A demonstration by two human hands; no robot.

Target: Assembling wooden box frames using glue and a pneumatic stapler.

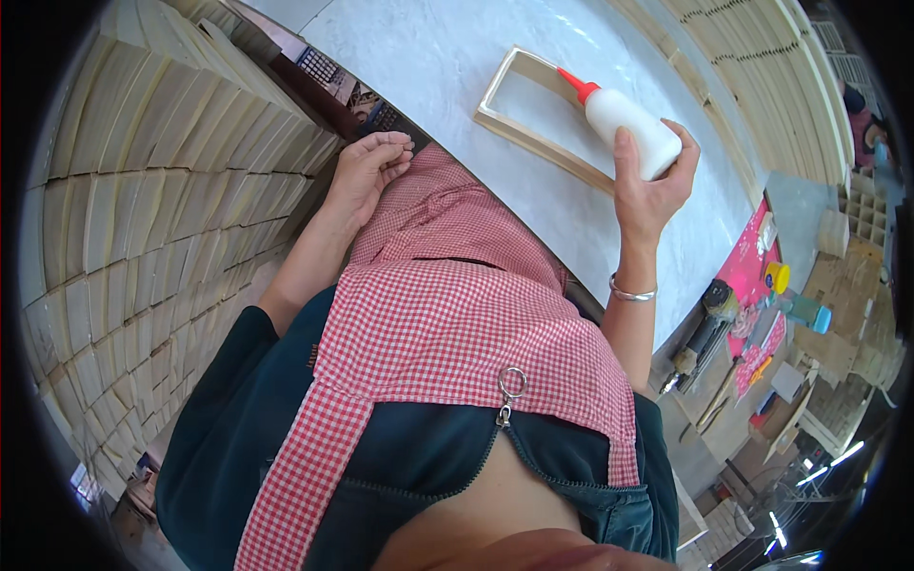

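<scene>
My right hand (pixel 657 181) is wrapped round a white squeeze glue bottle (pixel 636 128) with a red pointed nozzle (pixel 578 86). The bottle is tilted, its nozzle up and to the left, over a narrow rectangular wooden frame (pixel 543 135). That frame lies on the pale marbled tabletop (pixel 428 57), and the bottle and my hand hide its right end. Left of the table's edge, my left hand (pixel 369 171) is closed, thumb and fingers curled together above my checked apron. Whether anything small is between those fingertips I cannot make out.
Tall stacks of wooden pieces (pixel 162 124) rise close on my left. More wooden strips (pixel 752 67) are piled along the table's far right. A power tool (pixel 709 314) and a yellow-capped container (pixel 776 277) sit to the right, near a pink cloth. Another person (pixel 864 128) is at the far right.
</scene>
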